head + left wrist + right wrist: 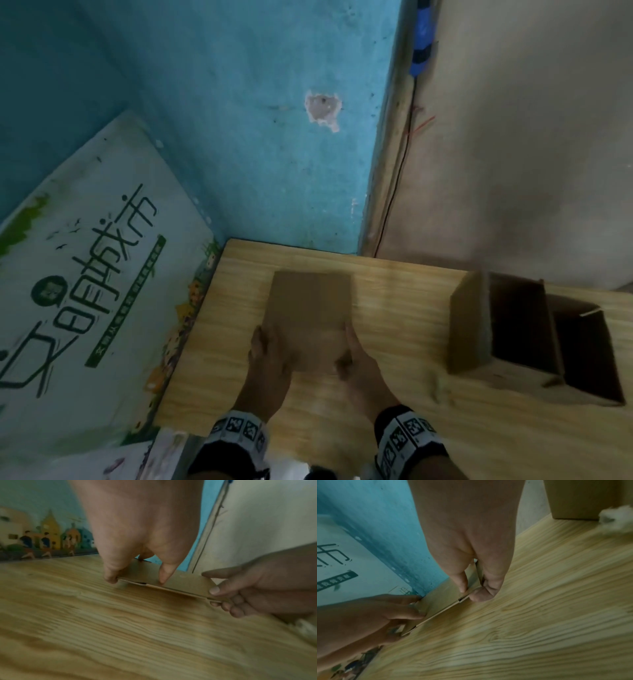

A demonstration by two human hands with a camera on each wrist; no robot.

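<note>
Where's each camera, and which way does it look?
Head: on the head, looking down at the wooden table; left hand and right hand pinch a flattened cardboard box.
Left wrist: on that wrist, looking along the fingers at the box; right hand at right.
Right wrist: on that wrist, looking along the fingers; left hand at left.
Shared: both wrist views show the box's near edge.

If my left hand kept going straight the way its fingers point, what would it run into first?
Probably the blue wall behind the table. The left hand pinches the flattened cardboard box, which would travel along, and only bare table shows ahead, though depth is unclear.
</note>
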